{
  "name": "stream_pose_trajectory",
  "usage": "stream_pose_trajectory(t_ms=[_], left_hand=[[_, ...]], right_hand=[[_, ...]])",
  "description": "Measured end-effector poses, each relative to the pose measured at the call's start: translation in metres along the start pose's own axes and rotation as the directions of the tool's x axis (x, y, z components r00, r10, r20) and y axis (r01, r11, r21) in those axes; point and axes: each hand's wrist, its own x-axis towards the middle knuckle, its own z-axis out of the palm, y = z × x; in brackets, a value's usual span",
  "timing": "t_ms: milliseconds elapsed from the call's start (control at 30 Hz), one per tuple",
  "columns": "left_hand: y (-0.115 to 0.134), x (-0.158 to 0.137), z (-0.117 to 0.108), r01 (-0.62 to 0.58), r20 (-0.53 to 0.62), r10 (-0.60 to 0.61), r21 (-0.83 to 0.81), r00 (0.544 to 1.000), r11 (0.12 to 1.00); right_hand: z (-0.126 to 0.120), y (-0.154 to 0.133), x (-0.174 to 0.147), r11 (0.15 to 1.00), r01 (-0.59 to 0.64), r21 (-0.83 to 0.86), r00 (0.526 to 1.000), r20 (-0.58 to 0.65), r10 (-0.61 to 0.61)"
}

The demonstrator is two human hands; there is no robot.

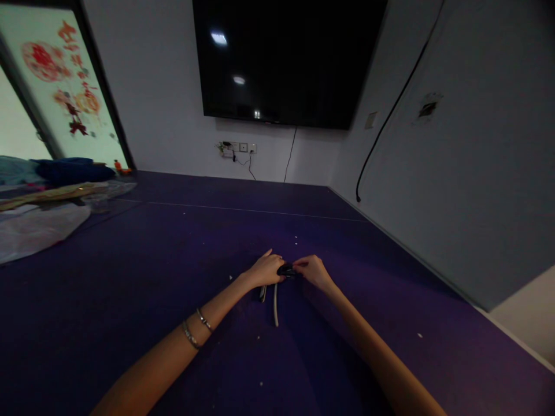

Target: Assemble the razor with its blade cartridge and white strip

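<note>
My left hand [267,270], with two bracelets on its wrist, is closed on the left side of a small dark, shiny black object [287,270] low over the purple surface [208,341]. What the black object is cannot be made out. From the other side my right hand [314,270] pinches its right end between thumb and fingers. Beneath my left hand a pale, narrow strip or cord [276,306] trails toward me. Beside it lies a short dark-and-light piece [263,293], partly hidden by that hand.
Plastic sheeting [43,231], flat brown material [52,193] and a dark blue cloth [73,170] are piled at the left. Small white scraps dot the surface. A television [290,63] hangs ahead above wall sockets [243,147]. Along the right wall runs a black cable [385,121].
</note>
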Motion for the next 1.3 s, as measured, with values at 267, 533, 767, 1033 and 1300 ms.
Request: stream_pose_trajectory(t_ms=[267,533,767,1033,1300], left_hand=[[0.0,-0.001,0.001,0.003,-0.016,-0.003,0.002,1.0,1.0],[0.002,-0.001,-0.001,0.006,-0.014,-0.006,0.014,1.0,1.0],[-0.001,0.0,0.003,0.002,-0.032,-0.002,0.001,0.999,1.0],[0.001,-0.001,0.001,-0.001,-0.022,0.001,0.016,1.0,1.0],[0.003,-0.003,0.0,-0.039,-0.024,0.039,0.009,0.999,0.999]], right_hand=[[0.004,-0.002,-0.001,1.0,0.006,0.03,1.0,-0.014,-0.006],[0.006,0.0,-0.002,0.999,0.032,0.031,0.999,0.002,-0.032],[0.006,0.004,-0.004,0.999,0.038,-0.025,0.998,0.058,-0.036],[-0.006,-0.003,-0.009,0.954,0.277,-0.11,0.958,0.112,-0.265],[-0.002,0.008,-0.007,0.992,0.056,0.11,0.998,0.019,-0.058]])
